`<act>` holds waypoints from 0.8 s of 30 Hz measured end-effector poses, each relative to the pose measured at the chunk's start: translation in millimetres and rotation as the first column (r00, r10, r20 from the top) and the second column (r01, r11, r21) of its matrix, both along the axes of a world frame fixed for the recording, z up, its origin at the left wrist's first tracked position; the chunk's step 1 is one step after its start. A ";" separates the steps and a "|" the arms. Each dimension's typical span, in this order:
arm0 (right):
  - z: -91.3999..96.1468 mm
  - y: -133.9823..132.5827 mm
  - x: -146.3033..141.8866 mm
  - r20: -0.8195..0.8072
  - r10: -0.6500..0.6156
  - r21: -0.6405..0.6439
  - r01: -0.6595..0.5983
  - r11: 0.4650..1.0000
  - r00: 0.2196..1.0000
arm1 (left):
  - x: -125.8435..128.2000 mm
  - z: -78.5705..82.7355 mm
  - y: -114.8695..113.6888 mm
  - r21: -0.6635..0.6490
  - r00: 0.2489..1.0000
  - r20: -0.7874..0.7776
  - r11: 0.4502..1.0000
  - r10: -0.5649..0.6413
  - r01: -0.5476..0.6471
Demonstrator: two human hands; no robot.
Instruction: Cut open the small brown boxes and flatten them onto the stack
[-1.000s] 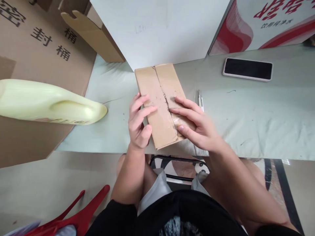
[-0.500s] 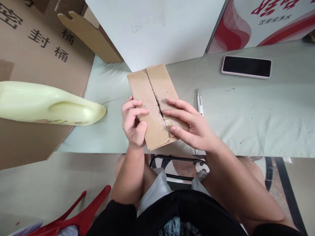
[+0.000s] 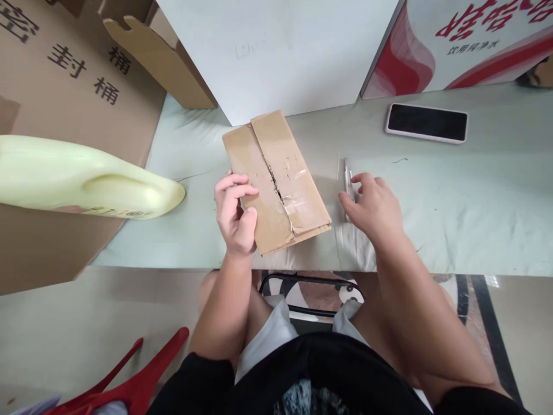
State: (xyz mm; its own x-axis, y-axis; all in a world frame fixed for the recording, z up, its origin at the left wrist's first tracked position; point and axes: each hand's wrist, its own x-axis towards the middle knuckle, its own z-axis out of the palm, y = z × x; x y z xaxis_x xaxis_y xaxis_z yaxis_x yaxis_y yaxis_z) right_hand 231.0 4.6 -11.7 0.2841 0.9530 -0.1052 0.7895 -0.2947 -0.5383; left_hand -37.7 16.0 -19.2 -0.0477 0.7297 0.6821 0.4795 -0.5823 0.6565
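A flat brown cardboard box point(image 3: 276, 178), its top seam partly torn and taped, lies on the pale green tabletop point(image 3: 453, 207). My left hand point(image 3: 235, 213) grips the box's near left edge, thumb and fingers curled on it. My right hand point(image 3: 374, 204) is off the box, to its right, with its fingers curling over a slim silver pen-like tool point(image 3: 347, 176) lying on the table. Whether the tool is gripped does not show.
A pale yellow plastic jug point(image 3: 86, 181) lies on its side at left over a large brown printed carton point(image 3: 64, 75). A black phone point(image 3: 426, 123) rests at back right. A white panel point(image 3: 276, 52) and a red-and-white box point(image 3: 466, 40) stand behind. Red plastic point(image 3: 129, 386) shows below left.
My right hand left the box top and moved right to the silver tool. My left hand keeps hold of the box, which has barely shifted.
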 end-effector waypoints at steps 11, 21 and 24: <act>10.4 11.4 -4.6 -0.366 0.006 0.045 0.011 0.999 0.931 | -0.9 0.1 -1.9 -0.053 1.000 -0.025 0.999 -0.005 0.004; 45.9 -0.3 -7.1 -0.797 0.273 0.418 0.165 0.893 0.539 | 3.6 3.4 -5.6 -0.055 0.999 -0.014 0.997 -0.049 0.049; 57.4 -4.5 -6.4 -0.751 0.310 0.469 0.141 0.872 0.583 | 4.8 4.7 -6.7 -0.062 0.998 -0.015 0.997 -0.053 0.052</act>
